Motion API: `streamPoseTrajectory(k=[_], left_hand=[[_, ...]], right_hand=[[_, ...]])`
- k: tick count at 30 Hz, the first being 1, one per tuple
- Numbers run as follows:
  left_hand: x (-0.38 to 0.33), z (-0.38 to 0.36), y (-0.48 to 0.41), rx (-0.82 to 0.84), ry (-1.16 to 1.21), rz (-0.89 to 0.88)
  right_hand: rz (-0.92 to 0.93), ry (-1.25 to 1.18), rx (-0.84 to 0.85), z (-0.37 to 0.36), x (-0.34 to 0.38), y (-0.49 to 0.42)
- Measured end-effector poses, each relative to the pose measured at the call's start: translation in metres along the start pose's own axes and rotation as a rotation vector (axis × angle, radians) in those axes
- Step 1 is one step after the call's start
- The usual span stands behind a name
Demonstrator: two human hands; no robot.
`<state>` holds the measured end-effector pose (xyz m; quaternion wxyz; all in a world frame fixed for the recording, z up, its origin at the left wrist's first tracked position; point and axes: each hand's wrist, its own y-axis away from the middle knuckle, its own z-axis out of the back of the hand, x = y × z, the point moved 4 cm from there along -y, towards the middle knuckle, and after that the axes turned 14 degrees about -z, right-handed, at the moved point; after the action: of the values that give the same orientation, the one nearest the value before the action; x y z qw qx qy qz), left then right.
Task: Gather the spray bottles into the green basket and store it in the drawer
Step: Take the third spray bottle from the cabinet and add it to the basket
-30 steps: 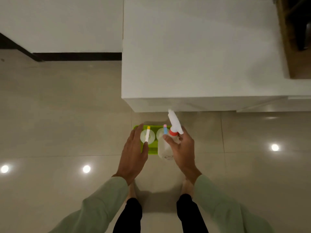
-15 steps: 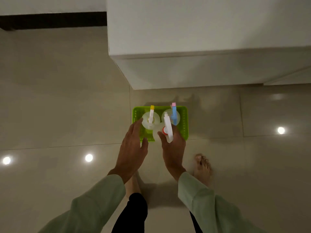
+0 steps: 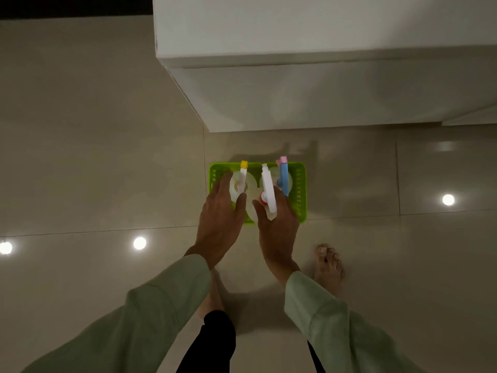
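Right hand (image 3: 278,224) holds a white spray bottle (image 3: 268,191) over the green basket (image 3: 300,189) on the floor; left hand (image 3: 220,216), fingers spread, rests on the yellow-tipped bottle (image 3: 242,181). Risk: crowding may topple the standing bottles.

I find the scene dim; ceiling lamps glare off the floor (image 3: 80,157), bottle shadows fall toward the cabinet (image 3: 322,90), edges perhaps slightly bowed.

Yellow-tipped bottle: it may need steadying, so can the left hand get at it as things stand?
Probably yes: the left hand lies open against the yellow-tipped bottle in the basket, nothing between.
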<state>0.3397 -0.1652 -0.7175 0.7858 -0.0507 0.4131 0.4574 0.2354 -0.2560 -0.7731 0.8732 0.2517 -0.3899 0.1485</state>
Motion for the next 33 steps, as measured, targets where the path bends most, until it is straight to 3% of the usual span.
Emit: streamPoseTrajectory(k=[18, 25, 33], left_hand=[[0.027, -0.015, -0.039, -0.131, -0.222, 0.164], [0.032, -0.012, -0.043, -0.112, -0.232, 0.144], [0.032, -0.009, -0.038, -0.175, -0.23, 0.112]], right_hand=[[0.028, -0.007, 0.012, 0.002, 0.003, 0.003], [0.009, -0.012, 0.041, -0.007, 0.005, 0.003], [0.01, 0.159, 0.089, -0.021, -0.007, -0.001]])
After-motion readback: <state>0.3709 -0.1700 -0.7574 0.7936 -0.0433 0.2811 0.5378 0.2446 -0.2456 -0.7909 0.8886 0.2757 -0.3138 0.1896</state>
